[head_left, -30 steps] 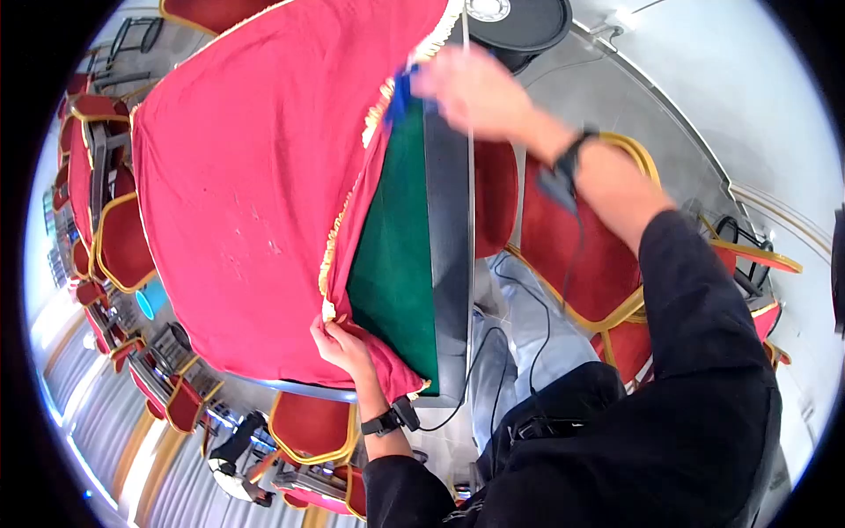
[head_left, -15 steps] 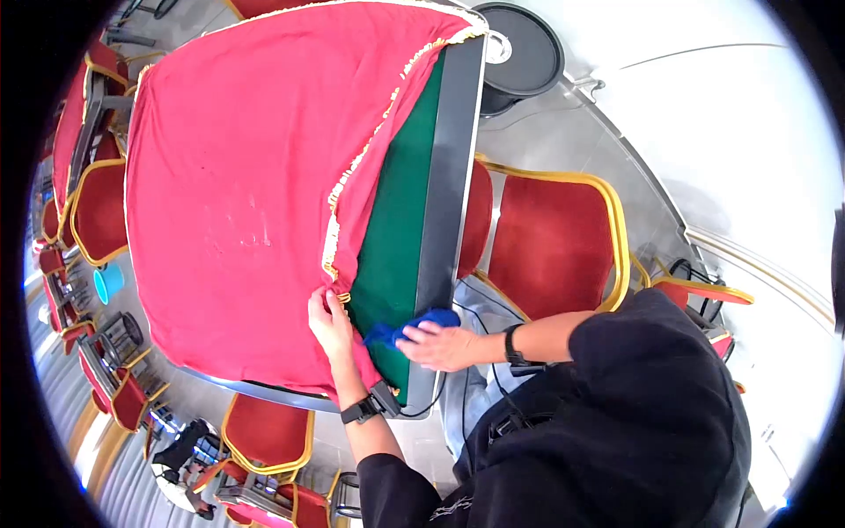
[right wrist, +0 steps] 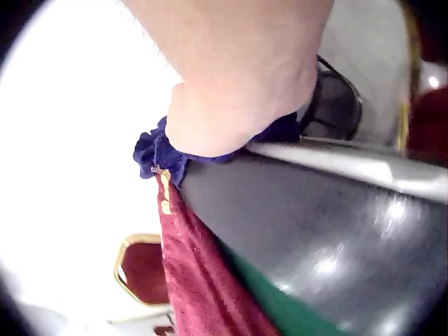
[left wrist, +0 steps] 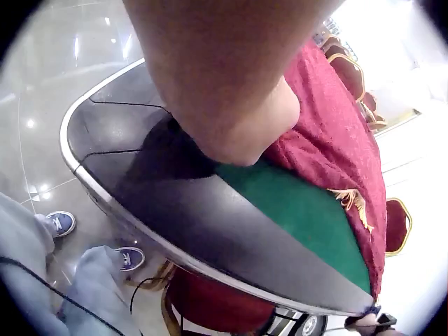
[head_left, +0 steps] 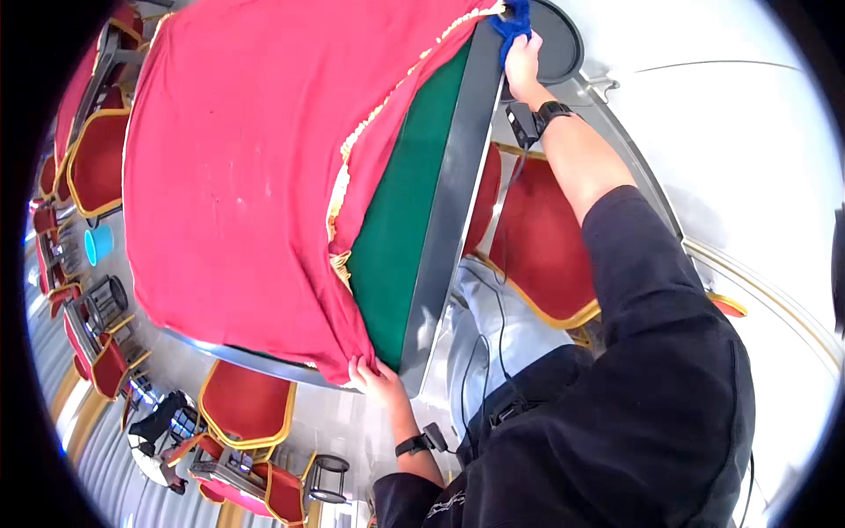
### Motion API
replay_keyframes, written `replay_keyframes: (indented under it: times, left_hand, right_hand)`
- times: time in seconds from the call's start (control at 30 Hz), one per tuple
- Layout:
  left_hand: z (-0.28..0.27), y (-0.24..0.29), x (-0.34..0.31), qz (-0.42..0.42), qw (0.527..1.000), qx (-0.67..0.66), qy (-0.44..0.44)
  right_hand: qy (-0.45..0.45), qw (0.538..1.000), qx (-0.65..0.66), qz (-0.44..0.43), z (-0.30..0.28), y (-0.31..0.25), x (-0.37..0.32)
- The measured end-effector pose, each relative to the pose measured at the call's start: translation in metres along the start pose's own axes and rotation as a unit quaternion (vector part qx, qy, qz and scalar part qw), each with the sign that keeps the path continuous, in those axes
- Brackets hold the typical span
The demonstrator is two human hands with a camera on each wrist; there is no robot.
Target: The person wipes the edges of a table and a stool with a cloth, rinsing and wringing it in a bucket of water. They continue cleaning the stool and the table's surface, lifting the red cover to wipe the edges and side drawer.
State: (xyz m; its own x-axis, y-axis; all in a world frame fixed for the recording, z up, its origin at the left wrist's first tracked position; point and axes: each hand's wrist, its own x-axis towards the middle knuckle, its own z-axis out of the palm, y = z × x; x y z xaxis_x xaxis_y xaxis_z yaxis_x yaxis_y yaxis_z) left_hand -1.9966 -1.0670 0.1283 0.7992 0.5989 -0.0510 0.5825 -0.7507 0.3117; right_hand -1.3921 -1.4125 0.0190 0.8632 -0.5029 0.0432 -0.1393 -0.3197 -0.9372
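A red cloth (head_left: pixel 238 176) with a gold fringe covers most of the table, folded back from a strip of green surface (head_left: pixel 405 194) and a dark border (head_left: pixel 451 198). My left hand (head_left: pixel 378 383) pinches the cloth's edge at the near corner. At the far corner my right hand (head_left: pixel 523 66) holds a blue rag (head_left: pixel 512 26) over the border, close to the fringe. In the right wrist view the blue rag (right wrist: pixel 161 150) bunches under my right hand (right wrist: pixel 217 119) against the cloth tip. In the left wrist view my left hand (left wrist: pixel 245 126) hides its own fingers.
A round black bin (head_left: pixel 559 44) stands by the far corner. Red chairs (head_left: pixel 546 238) with gold frames are beside the table, others (head_left: pixel 246 400) beyond its left end. A turquoise bucket (head_left: pixel 99 245) is on the floor. Cables hang by my legs; a person bends at lower left.
My right hand, with the blue rag, has swept from the far end to the near end and back to the far corner. My left hand has moved down the cloth's edge to the near corner.
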Motion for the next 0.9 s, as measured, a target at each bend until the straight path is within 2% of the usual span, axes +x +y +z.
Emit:
replay_keyframes:
  times: [0.03, 0.1, 0.13, 0.17, 0.2, 0.23, 0.27, 0.3, 0.33, 0.37, 0.4, 0.43, 0.5, 0.53, 0.57, 0.6, 0.63, 0.67, 0.7, 0.73, 0.77, 0.83, 0.87, 0.9]
  left_hand:
    - [0.001, -0.004, -0.002, 0.009, 1.0, -0.003, 0.01]
    - [-0.01, -0.012, -0.009, 0.029, 0.999, -0.008, 0.028]
    - [-0.014, -0.013, -0.015, 0.029, 0.998, -0.009, 0.049]
    - [-0.012, -0.02, -0.023, 0.037, 0.998, -0.016, 0.044]
    - [-0.013, -0.031, -0.036, 0.047, 0.998, -0.021, 0.038]
    - [-0.018, -0.039, -0.045, 0.058, 0.998, -0.026, 0.029]
    - [-0.025, -0.042, -0.053, 0.057, 0.998, -0.036, -0.002]
    - [-0.03, -0.046, -0.061, 0.072, 0.997, -0.018, -0.014]
    - [-0.037, -0.054, -0.07, 0.103, 0.995, -0.003, -0.019]
    - [-0.038, -0.062, -0.077, 0.119, 0.992, 0.015, -0.028]
    - [-0.041, -0.069, -0.082, 0.126, 0.99, 0.042, -0.049]
    - [-0.038, -0.074, -0.087, 0.122, 0.99, 0.04, -0.052]
    - [-0.044, -0.075, -0.107, 0.109, 0.991, 0.039, -0.062]
    - [-0.05, -0.068, -0.112, 0.115, 0.993, 0.026, -0.032]
    - [-0.054, -0.068, -0.119, 0.082, 0.995, 0.032, -0.049]
    - [-0.052, -0.069, -0.126, 0.048, 0.996, 0.036, -0.064]
    - [-0.051, -0.07, -0.13, 0.016, 0.996, 0.041, -0.081]
    - [-0.044, -0.059, -0.131, 0.03, 0.999, -0.009, -0.026]
    - [-0.041, -0.038, -0.131, 0.023, 0.998, -0.052, -0.016]
    - [-0.037, -0.011, -0.129, 0.014, 0.995, -0.095, -0.007]
    - [-0.031, 0.011, -0.123, 0.001, 0.99, -0.138, 0.002]
    - [0.037, 0.025, -0.097, -0.056, 0.93, -0.326, -0.16]
    - [0.046, 0.056, -0.082, -0.141, 0.863, -0.405, -0.268]
    - [0.057, 0.092, -0.067, -0.22, 0.768, -0.475, -0.37]
  right_hand:
    - [-0.007, 0.997, 0.045, 0.069, 0.001, 0.011, -0.006]
    - [-0.072, 0.985, 0.104, 0.119, -0.018, 0.011, -0.079]
    - [-0.077, 0.972, 0.184, 0.125, -0.016, 0.038, -0.127]
    - [-0.077, 0.961, 0.203, 0.173, -0.025, 0.029, -0.187]
    - [-0.068, 0.956, 0.168, 0.23, -0.039, 0.018, -0.251]
    - [-0.093, 0.944, 0.143, 0.281, -0.056, 0.029, -0.324]
    - [-0.161, 0.916, 0.133, 0.343, -0.073, 0.047, -0.405]
    - [-0.27, 0.864, 0.127, 0.405, -0.092, 0.07, -0.482]
    - [-0.428, 0.775, 0.139, 0.444, -0.114, 0.111, -0.559]
    - [-0.582, 0.665, 0.175, 0.433, -0.123, 0.187, -0.646]
    - [-0.655, 0.602, 0.165, 0.427, -0.161, 0.119, -0.632]
    - [-0.696, 0.559, 0.175, 0.415, -0.194, 0.056, -0.603]
    - [-0.719, 0.557, 0.145, 0.389, -0.216, -0.005, -0.556]
    - [-0.721, 0.575, -0.001, 0.388, -0.203, -0.012, -0.544]
    - [-0.694, 0.616, 0.08, 0.365, -0.214, -0.006, -0.523]
    - [-0.634, 0.686, 0.069, 0.351, -0.231, -0.042, -0.492]
    - [-0.603, 0.735, 0.066, 0.304, -0.225, -0.021, -0.473]
    - [-0.581, 0.751, 0.072, 0.306, -0.245, -0.064, -0.432]
    - [-0.506, 0.796, 0.105, 0.316, -0.247, -0.07, -0.411]
    - [-0.457, 0.818, 0.107, 0.332, -0.262, -0.103, -0.387]
    - [-0.459, 0.804, 0.144, 0.35, -0.272, -0.108, -0.36]
    - [-0.411, 0.762, 0.263, 0.425, -0.298, -0.129, -0.317]
    - [-0.432, 0.749, 0.284, 0.416, -0.313, -0.137, -0.296]
    - [-0.453, 0.733, 0.301, 0.408, -0.329, -0.146, -0.273]
